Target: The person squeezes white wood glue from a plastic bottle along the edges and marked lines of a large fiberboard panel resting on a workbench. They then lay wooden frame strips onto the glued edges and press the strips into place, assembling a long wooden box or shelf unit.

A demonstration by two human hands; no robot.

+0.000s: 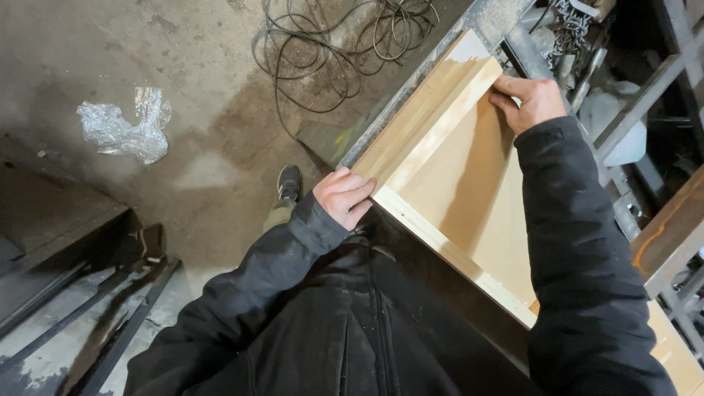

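Note:
A shallow, pale wooden drawer box [469, 191] lies tilted on a metal workbench frame [477, 22]. My left hand [343, 196] grips its near left corner, fingers wrapped over the side wall. My right hand [529, 101] holds the far corner, fingers curled over the top edge of the same wall. Both arms are in black jacket sleeves. The drawer's light brown bottom panel faces up between my hands.
Concrete floor below, with a coil of black cable [330, 44] and a crumpled clear plastic wrap [125, 128]. My shoe [290, 182] stands by the bench. Dark metal bars [110, 323] lie at left. Chains and metal parts [579, 37] clutter the right.

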